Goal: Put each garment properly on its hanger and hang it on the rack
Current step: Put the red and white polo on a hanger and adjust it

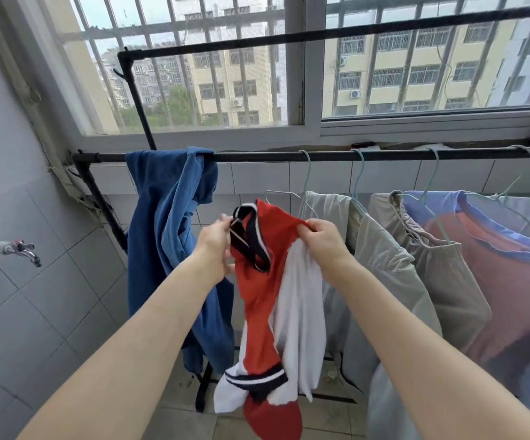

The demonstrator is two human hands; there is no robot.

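— Red-and-white shirt (270, 312): why is it bunched up like that?
— Likely so the collar can be opened for a hanger; the left hand (217, 246) pinches the striped neckband, the right hand (322, 241) grips the red shoulder fabric.
— Where does it hang?
— Between both hands, in front of the rack (257, 156), with the draped blue garment (174, 236) to its left and the grey top (381, 265), already hung, to its right.

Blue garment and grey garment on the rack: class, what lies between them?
In the head view, the red-and-white garment, held up by both hands, left and right.
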